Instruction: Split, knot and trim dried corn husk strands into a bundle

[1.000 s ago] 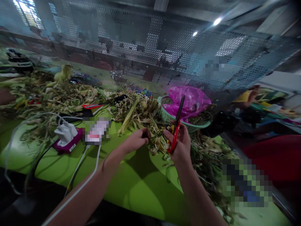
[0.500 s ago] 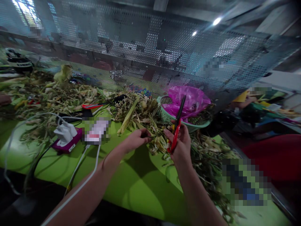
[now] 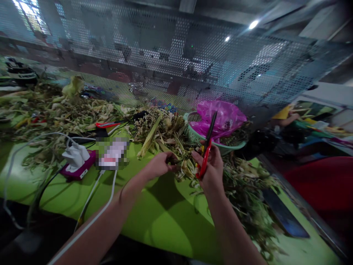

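Note:
A pair of scissors (image 3: pixel 211 129) with red handles and dark blades is in my right hand (image 3: pixel 214 170), its blades pointing up and away and looking closed. My right thumb and fingertips reach toward a thin, dried green plant stem (image 3: pixel 181 159). The stem's other end sits at the curled thumb and fingers of my left hand (image 3: pixel 160 163), which pinch it. Both hands are just above the green tabletop (image 3: pixel 165 221), close to pale, dry leaves (image 3: pixel 188 169). What exactly lies inside my left fingers is partly hidden.
Behind my hands stands a light green basket (image 3: pixel 231 148) with a pink plastic bag (image 3: pixel 220 119). Dried plant heaps (image 3: pixel 82 105) spread left and right. A purple power block (image 3: pixel 79 167), a cabled phone (image 3: pixel 113 152) and a dark flat device (image 3: pixel 286 213) lie around.
My left hand has shifted slightly, its fingers curling a little differently around the stem. My right hand and the scissors have barely moved.

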`<state>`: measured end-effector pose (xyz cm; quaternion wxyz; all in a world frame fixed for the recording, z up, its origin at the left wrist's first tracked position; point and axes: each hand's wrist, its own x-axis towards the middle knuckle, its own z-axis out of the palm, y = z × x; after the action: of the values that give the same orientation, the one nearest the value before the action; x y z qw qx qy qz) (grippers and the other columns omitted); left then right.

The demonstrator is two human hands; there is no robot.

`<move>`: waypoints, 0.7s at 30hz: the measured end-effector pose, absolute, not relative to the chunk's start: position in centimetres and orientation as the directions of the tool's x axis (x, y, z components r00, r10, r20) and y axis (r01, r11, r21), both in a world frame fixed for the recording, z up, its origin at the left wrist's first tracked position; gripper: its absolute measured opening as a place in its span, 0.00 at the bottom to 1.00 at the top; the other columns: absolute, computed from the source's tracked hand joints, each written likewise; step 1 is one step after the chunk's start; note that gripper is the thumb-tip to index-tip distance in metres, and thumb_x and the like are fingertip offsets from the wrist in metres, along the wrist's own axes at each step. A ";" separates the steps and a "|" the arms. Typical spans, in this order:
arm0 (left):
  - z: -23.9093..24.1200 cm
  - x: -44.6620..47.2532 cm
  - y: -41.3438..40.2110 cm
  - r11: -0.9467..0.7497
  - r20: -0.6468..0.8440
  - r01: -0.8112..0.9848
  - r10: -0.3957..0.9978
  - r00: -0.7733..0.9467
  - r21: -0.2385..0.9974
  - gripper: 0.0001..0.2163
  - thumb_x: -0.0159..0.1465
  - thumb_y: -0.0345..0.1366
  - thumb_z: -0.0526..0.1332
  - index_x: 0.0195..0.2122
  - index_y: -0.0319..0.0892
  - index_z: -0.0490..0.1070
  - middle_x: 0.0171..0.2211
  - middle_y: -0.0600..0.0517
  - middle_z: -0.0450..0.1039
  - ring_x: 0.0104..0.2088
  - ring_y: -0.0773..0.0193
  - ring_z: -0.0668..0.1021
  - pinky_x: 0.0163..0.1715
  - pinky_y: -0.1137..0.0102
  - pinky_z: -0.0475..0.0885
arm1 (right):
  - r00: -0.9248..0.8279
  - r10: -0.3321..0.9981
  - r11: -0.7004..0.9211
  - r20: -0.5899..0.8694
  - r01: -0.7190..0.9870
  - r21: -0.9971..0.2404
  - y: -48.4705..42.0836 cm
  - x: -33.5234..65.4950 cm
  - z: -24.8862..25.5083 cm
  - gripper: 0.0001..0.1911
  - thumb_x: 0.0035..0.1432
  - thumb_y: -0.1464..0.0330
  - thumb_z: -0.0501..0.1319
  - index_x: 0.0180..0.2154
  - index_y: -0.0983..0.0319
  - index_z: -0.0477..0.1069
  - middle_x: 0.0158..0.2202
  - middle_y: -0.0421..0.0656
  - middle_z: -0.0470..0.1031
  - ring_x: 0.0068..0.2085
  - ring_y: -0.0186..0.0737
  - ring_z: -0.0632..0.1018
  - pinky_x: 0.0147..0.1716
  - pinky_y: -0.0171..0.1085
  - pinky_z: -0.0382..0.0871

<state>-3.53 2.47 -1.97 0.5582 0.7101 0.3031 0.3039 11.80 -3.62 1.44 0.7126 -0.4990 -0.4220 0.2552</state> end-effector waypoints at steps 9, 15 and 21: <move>-2.0 -3.9 2.6 -0.205 0.095 0.086 0.732 0.675 0.975 0.08 0.54 0.36 0.63 0.33 0.37 0.71 0.31 0.51 0.72 0.31 0.66 0.71 0.35 0.70 0.66 | 0.515 0.779 0.376 0.358 0.073 -0.924 -3.6 11.8 1.4 0.26 0.39 0.66 0.71 0.43 0.55 0.69 0.35 0.39 0.71 0.32 0.36 0.74 0.27 0.35 0.71; -1.7 -4.1 2.3 -0.118 0.072 0.020 0.723 0.687 0.993 0.07 0.54 0.33 0.61 0.34 0.37 0.71 0.31 0.51 0.71 0.33 0.66 0.70 0.36 0.71 0.65 | 0.510 0.790 0.368 0.339 0.049 -0.929 -3.6 11.7 1.5 0.23 0.40 0.68 0.70 0.42 0.55 0.70 0.35 0.38 0.71 0.32 0.35 0.74 0.28 0.35 0.71; -1.3 -4.1 2.1 -0.082 0.025 0.050 0.722 0.691 0.995 0.07 0.55 0.28 0.57 0.34 0.37 0.71 0.30 0.53 0.70 0.31 0.68 0.69 0.33 0.72 0.63 | 0.505 0.797 0.358 0.330 0.044 -0.933 -3.7 11.6 1.5 0.25 0.40 0.69 0.70 0.43 0.55 0.69 0.34 0.37 0.70 0.31 0.33 0.73 0.28 0.33 0.69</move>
<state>-4.13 2.09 -1.33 0.6158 0.6830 0.2825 0.2728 11.65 -3.74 1.46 0.7088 -0.5003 -0.4202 0.2658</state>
